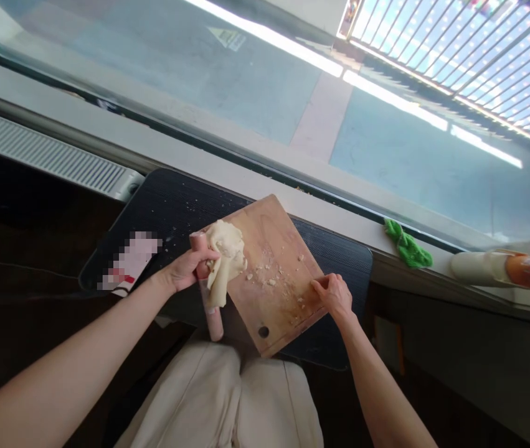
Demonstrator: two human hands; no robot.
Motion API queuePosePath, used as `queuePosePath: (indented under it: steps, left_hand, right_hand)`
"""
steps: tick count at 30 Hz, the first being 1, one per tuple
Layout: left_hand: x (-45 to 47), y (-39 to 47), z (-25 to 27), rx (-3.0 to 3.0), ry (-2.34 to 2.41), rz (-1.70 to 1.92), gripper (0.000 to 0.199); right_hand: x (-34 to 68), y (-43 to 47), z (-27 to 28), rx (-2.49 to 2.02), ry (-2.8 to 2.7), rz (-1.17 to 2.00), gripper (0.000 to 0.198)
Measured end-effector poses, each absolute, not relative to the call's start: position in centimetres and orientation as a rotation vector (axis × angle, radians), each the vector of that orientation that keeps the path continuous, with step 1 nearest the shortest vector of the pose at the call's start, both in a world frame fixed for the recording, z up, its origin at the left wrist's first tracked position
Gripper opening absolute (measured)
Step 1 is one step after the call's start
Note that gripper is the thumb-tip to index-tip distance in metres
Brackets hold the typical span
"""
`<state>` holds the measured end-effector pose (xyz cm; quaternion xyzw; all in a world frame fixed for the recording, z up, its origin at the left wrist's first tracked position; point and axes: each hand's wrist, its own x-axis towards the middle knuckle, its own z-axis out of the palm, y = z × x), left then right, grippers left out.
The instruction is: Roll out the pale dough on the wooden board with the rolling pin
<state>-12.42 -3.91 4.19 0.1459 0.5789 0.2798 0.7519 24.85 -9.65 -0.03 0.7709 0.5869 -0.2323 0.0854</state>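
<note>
Head view, arms: both forearms reach forward from the lap over the dark worktop point(334, 249).
Left hand point(189, 269): fingers curled shut around a pink rolling pin point(209, 297), held nearly upright, with a sheet of dough point(225, 258) draped over it and hanging beside the fingers.
Right hand point(335, 294): fingers bent, tips pinched at the near right edge of the wooden board point(278, 249); whether it grips is unclear.
Board: lies between the hands, dough crumbs point(265, 277) scattered just left of the right hand.
Green cloth point(407, 246): on the sill, beyond the right hand.
</note>
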Motion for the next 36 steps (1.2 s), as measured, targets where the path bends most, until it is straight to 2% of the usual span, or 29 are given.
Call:
queuePosePath:
  steps: [4, 9, 12, 18, 26, 32, 36]
  left_hand:
    - [-10.7, 1.3, 4.3, 0.416, 1.235, 0.59, 0.033]
    - [-11.6, 3.9, 5.5, 0.549, 1.302, 0.537, 0.034]
    - [-13.0, 3.1, 6.7, 0.568, 1.32, 0.552, 0.037]
    - [-13.9, 0.1, 7.8, 0.475, 1.328, 0.598, 0.041]
    - [-14.2, -2.6, 7.3, 0.364, 1.261, 0.696, 0.043]
    - [-15.6, -3.9, 7.3, 0.333, 1.287, 0.715, 0.044]
    - [-16.1, -4.5, 7.4, 0.285, 1.279, 0.729, 0.04]
  right_hand:
    - [24.1, -13.5, 0.1, 2.273, 1.611, -0.819, 0.035]
    - [21.6, -14.5, 0.8, 2.197, 1.751, -0.937, 0.023]
    - [20.2, -12.2, 1.4, 2.273, 2.001, -0.847, 0.021]
    - [18.3, -7.6, 1.1, 2.016, 2.125, -0.796, 0.017]
    - [12.5, -6.9, 0.6, 1.781, 2.328, -0.982, 0.012]
    - [8.1, -8.1, -0.2, 1.711, 2.341, -0.845, 0.025]
    - [7.8, -7.2, -0.3, 1.711, 2.305, -0.824, 0.024]
